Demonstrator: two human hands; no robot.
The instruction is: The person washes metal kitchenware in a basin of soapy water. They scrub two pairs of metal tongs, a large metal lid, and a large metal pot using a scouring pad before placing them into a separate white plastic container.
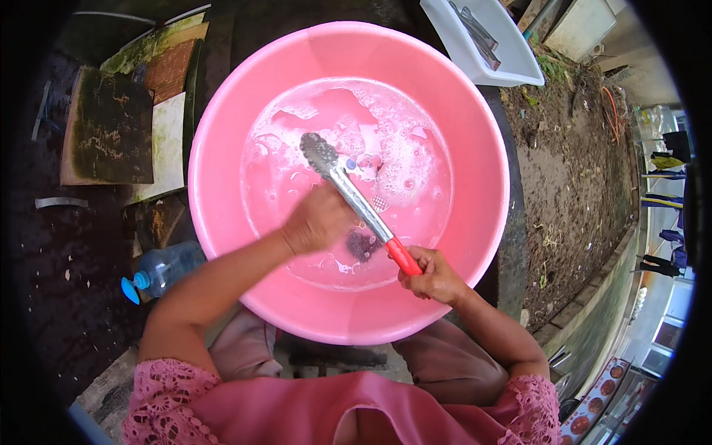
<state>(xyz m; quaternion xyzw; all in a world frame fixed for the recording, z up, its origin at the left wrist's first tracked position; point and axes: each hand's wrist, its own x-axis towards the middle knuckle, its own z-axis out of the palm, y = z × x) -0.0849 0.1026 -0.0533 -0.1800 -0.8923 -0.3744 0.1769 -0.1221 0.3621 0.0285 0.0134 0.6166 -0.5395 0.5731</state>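
clamps right hand's fingers around tongs near tub's front edge; cannot tell left hand's fingers, blurred; could drop tongs through slippery grip.

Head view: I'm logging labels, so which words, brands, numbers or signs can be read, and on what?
None can be read.
Red-and-white panel with round pictures: any lettering too small and blurred.
Shiny metal tongs with a red handle: no readable mark.
Pink round plastic basin: no readable text.
Clear plastic bottle with a blue cap: no readable text.
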